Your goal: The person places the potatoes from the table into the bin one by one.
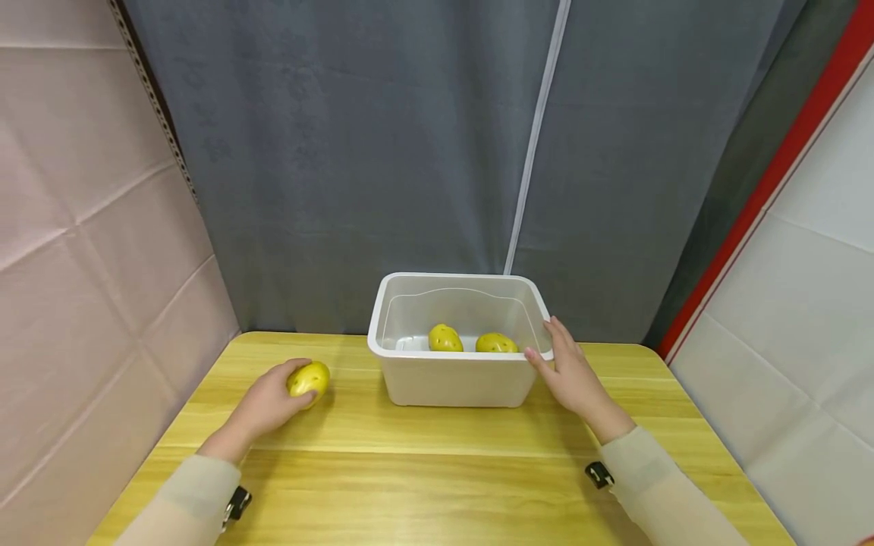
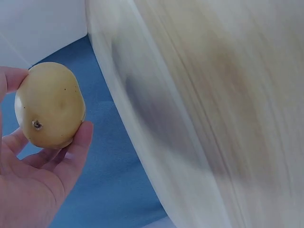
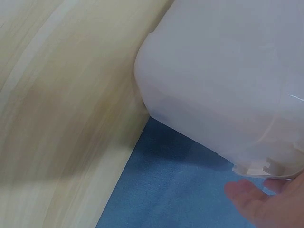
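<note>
A yellow potato (image 1: 312, 378) is in my left hand (image 1: 275, 400), left of the bin and above the table in the head view. Thumb and fingers grip its sides; in the left wrist view the potato (image 2: 50, 104) shows a small dark eye. A white plastic bin (image 1: 454, 383) stands near the table's far edge. Inside it lie two more potatoes, one on the left (image 1: 445, 338) and one on the right (image 1: 496, 343). My right hand (image 1: 575, 379) rests at the bin's front right corner, fingers extended along the rim; the right wrist view shows fingertips by the rim's underside.
The wooden table (image 1: 410, 485) extends below and around the bin. Behind it hangs a grey curtain (image 1: 355, 167). Pale fabric walls flank both sides, the right one with a red edge strip (image 1: 765, 182). Each wrist carries a small black device (image 1: 599, 475).
</note>
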`<act>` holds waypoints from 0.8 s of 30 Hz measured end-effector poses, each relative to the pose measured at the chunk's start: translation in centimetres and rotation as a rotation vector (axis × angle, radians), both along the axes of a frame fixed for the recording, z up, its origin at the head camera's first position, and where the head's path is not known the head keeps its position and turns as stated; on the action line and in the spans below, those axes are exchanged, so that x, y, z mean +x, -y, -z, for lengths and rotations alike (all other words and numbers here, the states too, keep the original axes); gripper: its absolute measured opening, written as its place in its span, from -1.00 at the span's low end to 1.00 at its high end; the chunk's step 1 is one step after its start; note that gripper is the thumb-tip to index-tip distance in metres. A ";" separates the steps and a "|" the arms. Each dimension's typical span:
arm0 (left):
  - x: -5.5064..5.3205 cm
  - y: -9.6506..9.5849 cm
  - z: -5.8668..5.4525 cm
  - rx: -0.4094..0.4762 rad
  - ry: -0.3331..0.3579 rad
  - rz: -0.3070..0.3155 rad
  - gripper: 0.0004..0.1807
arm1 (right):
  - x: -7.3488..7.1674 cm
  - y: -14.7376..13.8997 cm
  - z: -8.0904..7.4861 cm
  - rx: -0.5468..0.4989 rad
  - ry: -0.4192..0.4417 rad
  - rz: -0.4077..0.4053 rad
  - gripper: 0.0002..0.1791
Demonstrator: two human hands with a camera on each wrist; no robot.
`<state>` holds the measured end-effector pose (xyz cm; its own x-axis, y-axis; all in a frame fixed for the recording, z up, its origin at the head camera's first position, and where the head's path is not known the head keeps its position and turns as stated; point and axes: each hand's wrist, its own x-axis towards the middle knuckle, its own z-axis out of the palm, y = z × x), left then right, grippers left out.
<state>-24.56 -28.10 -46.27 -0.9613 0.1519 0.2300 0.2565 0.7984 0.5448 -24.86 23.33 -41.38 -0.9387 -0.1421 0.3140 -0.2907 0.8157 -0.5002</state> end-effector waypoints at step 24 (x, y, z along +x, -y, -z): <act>1.2 -1.3 -0.8 -0.024 -0.047 0.026 -0.31 | 0.1 0.0 0.4 0.004 -0.028 -0.010 -0.14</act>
<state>-23.37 -26.80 -45.48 -0.9452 0.1827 0.2705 0.3020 0.8039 0.5124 -24.74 23.33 -41.80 -0.9281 -0.1528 0.3396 -0.3127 0.8149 -0.4881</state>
